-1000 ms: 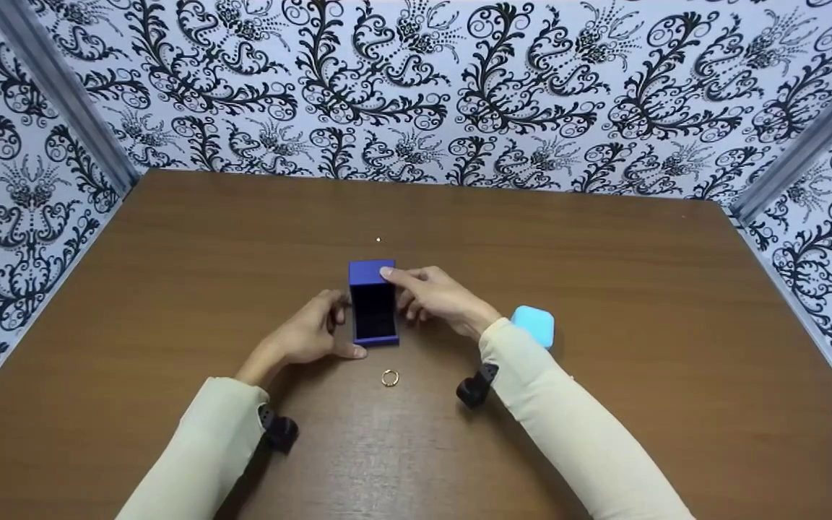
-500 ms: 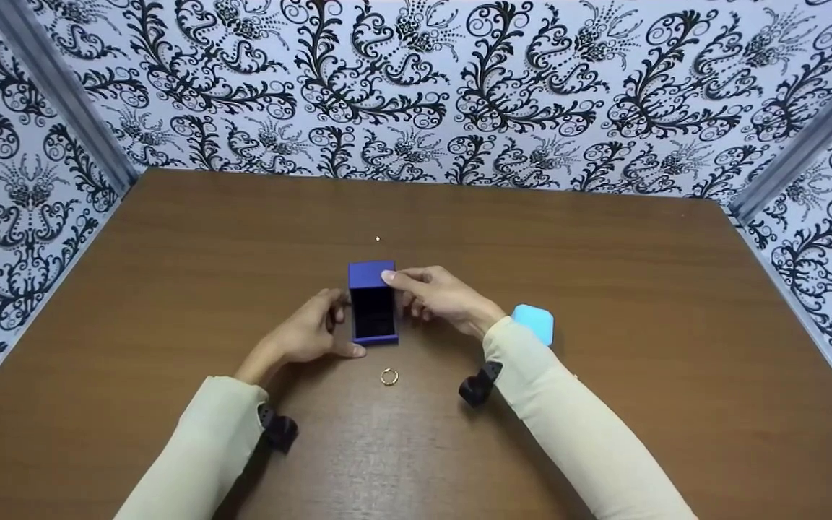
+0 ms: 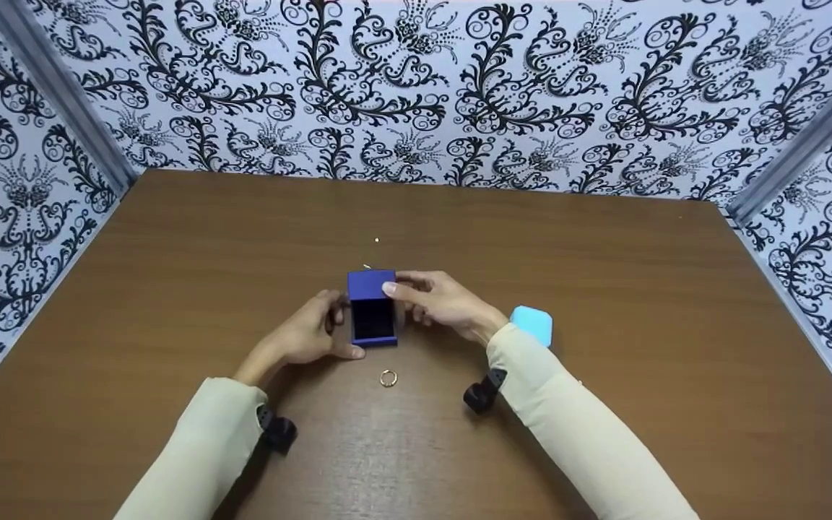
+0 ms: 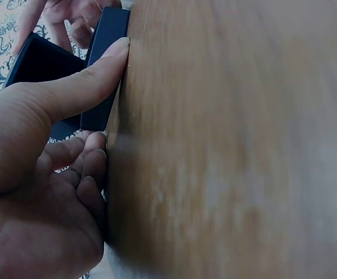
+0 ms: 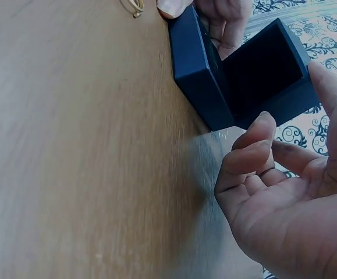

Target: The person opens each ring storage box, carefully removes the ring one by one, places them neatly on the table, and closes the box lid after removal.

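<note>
A small blue ring box (image 3: pixel 373 285) stands on the table with its hinged lid partly raised over a black interior. My left hand (image 3: pixel 308 332) grips the base from the left, its thumb (image 4: pixel 92 87) across the front edge. From the other side my right hand (image 3: pixel 452 303) holds the lid, thumb on its top and forefinger behind. The right wrist view shows the base (image 5: pixel 192 72) on the tabletop with the lid (image 5: pixel 290 99) tilted up from it. A gold ring (image 3: pixel 388 378) lies in front of the box.
A light blue rounded-square object (image 3: pixel 532 326) lies beside the right wrist. Behind the ring box a tiny bright speck (image 3: pixel 377 240) shows on the brown table (image 3: pixel 589 245). Patterned wall panels (image 3: pixel 416 87) enclose the far edge and both sides.
The lid has swung forward and down, so less of the black interior shows. My right hand has moved slightly toward me with it; the left hand has stayed in place.
</note>
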`<state>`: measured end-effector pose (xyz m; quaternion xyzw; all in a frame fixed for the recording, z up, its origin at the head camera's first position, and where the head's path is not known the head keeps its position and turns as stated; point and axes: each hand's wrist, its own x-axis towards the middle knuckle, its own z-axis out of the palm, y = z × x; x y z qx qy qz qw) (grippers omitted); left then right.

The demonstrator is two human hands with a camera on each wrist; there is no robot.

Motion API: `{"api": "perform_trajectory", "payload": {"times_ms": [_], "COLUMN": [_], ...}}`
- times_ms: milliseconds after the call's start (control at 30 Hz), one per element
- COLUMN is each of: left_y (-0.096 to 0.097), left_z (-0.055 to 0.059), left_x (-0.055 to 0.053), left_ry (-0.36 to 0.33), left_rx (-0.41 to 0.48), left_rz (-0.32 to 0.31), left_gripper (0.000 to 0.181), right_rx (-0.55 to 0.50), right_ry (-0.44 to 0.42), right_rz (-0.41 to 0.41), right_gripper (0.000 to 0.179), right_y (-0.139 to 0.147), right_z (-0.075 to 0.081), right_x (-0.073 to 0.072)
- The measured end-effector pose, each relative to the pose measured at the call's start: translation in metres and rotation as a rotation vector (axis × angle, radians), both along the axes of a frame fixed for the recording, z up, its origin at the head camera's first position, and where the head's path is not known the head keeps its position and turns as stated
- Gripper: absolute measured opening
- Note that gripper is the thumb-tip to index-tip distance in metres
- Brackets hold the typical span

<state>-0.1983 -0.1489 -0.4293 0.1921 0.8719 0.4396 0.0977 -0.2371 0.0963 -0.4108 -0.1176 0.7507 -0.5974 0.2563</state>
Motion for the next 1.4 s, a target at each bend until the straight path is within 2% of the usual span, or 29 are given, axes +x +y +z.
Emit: {"api": "perform_trajectory", "payload": {"times_ms": [300, 700, 1000, 1267, 1400], "left_y": [0.000, -0.001, -0.001, -0.001, -0.001], "left_z": [-0.001, 0.001, 0.001, 0.002, 0.002], "left_x": [-0.001, 0.001, 0.000, 0.001, 0.001], "left_ry": [0.003, 0.002, 0.036, 0.024, 0.026], "left_rx": [-0.003, -0.008, -0.044, -0.055, -0.056], "left_rz": [-0.004, 0.008, -0.009, -0.001, 0.002], "left_gripper": [0.060, 0.064, 0.062, 0.066, 0.069], "right_rx": [0.011, -0.003, 0.018, 0.085, 0.138], "right_ry": [0.064, 0.125, 0.189, 0.229, 0.289], "right_rz": [0.028, 0.045, 0.041, 0.013, 0.027], "right_gripper": [0.058, 0.063, 0.061, 0.066, 0.067], "right_y": [0.004, 0.007, 0.006, 0.005, 0.005], "right_z": [-0.003, -0.003, -0.003, -0.001, 0.000], "right_x": [0.003, 0.010, 0.013, 0.019, 0.023]}}
